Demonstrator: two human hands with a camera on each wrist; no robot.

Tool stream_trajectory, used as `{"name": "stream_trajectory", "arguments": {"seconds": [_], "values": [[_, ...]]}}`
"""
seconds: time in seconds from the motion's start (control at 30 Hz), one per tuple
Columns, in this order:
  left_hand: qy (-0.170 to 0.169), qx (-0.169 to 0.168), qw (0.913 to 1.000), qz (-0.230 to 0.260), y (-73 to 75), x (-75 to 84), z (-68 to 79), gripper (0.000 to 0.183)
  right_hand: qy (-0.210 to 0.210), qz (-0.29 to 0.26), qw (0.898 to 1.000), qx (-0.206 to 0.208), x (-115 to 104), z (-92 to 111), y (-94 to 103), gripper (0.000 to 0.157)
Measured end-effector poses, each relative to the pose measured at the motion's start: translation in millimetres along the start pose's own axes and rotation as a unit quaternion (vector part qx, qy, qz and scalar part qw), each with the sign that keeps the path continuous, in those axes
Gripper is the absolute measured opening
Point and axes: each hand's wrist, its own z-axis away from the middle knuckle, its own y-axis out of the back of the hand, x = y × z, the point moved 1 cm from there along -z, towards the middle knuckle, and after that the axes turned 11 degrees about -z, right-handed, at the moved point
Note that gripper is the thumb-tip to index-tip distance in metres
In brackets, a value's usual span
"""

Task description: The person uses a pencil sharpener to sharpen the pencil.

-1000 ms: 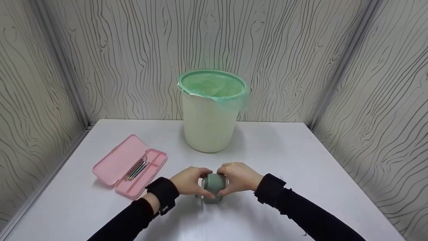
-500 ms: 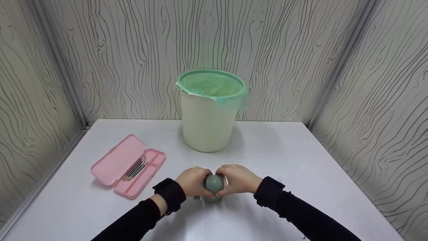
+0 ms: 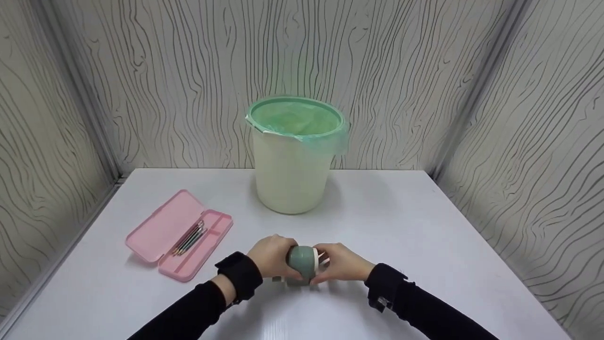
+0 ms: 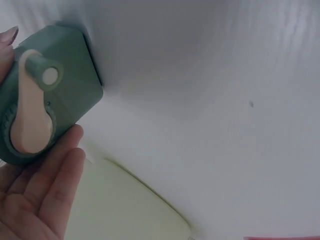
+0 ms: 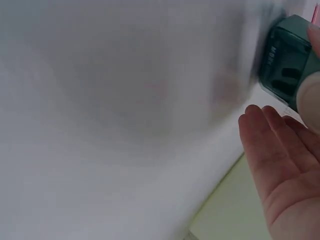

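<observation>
A green hand-crank pencil sharpener [image 3: 302,260] stands near the front middle of the table, its round cream face turned to the right. My left hand [image 3: 273,257] grips its body from the left, thumb on the near side. In the left wrist view the cream crank handle [image 4: 32,110] shows, untouched by the visible fingers. My right hand [image 3: 342,263] pinches around the cream face [image 5: 311,102] from the right, with thin pale prongs visible between face and palm. Its outer fingers [image 5: 270,145] stretch out straight beside the sharpener in the right wrist view.
A pink pencil case [image 3: 163,229] lies with its lid up at the left, several pencils [image 3: 189,238] inside. Behind the hands stands a pale bin [image 3: 290,174] lined with a green bag [image 3: 297,118]. Patterned walls [image 3: 302,56] enclose the white table [image 3: 377,212].
The hands were close together around the sharpener half a second ago. My right hand has since shifted right and slightly nearer, uncovering the cream face. The left hand still grips the body.
</observation>
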Motion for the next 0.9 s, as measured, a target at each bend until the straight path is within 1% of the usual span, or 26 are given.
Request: {"name": "stream_trajectory", "arguments": {"seconds": [0.13,0.33,0.57,0.73,0.9], "values": [[0.0,0.002,1.0,-0.004,-0.3,0.4,0.5,0.053,-0.005,-0.027,0.999,0.02,10.0,1.2,-7.4,0.055],[-0.001,0.002,1.0,-0.004,-0.8,-0.4,0.1,0.054,0.008,-0.045,0.999,0.031,15.5,-0.1,-12.4,0.052],[0.003,0.0,1.0,-0.004,-3.3,-2.8,-1.3,0.055,0.015,-0.045,0.999,0.022,17.0,-2.5,-10.5,0.049],[-0.01,0.005,0.9999,-0.006,-5.6,-4.7,-2.6,0.053,0.023,-0.052,0.998,0.009,18.0,-4.1,-8.0,0.05],[-0.017,0.009,0.9998,-0.009,-4.9,-6.0,-3.1,0.052,0.031,-0.04,0.999,0.01,19.9,-6.4,-8.1,0.047]]}}
